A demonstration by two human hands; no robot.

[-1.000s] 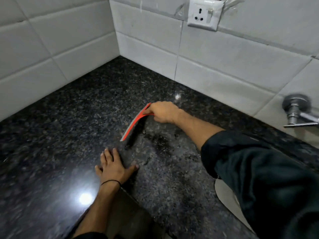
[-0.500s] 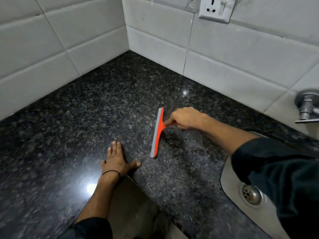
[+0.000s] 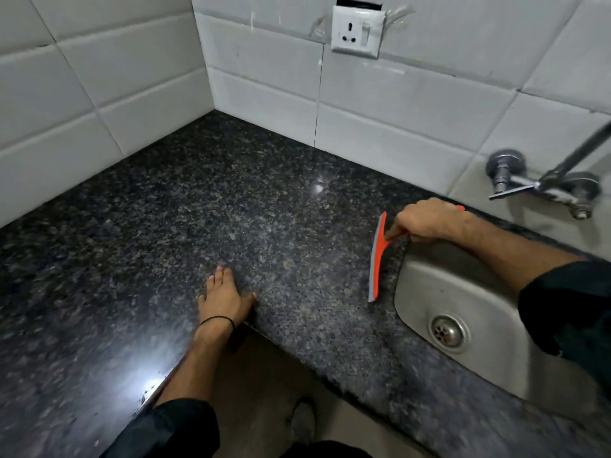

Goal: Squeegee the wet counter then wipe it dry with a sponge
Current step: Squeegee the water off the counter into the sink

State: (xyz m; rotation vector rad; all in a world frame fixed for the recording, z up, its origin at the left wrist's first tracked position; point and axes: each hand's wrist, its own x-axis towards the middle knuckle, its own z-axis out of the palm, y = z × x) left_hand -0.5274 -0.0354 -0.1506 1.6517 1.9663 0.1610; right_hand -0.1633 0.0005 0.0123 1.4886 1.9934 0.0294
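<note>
An orange squeegee (image 3: 377, 256) with a grey rubber blade stands on edge on the black speckled granite counter (image 3: 231, 209), right at the left rim of the steel sink (image 3: 426, 285). My right hand (image 3: 426, 221) is shut on its handle, reaching in from the right. My left hand (image 3: 224, 297) lies flat, fingers together, near the counter's front edge, with a black band on the wrist. No sponge is in view.
White tiled walls meet in a corner behind the counter. A wall socket (image 3: 358, 31) sits above, and a metal tap (image 3: 542, 183) projects from the wall over the sink. The sink drain (image 3: 448, 330) is visible. The floor and a shoe (image 3: 302, 421) show below the front edge.
My right hand has dragged the squeegee to the right across the counter, from the middle to the sink's rim. My left hand stayed flat in place. The view shifted rightward.
</note>
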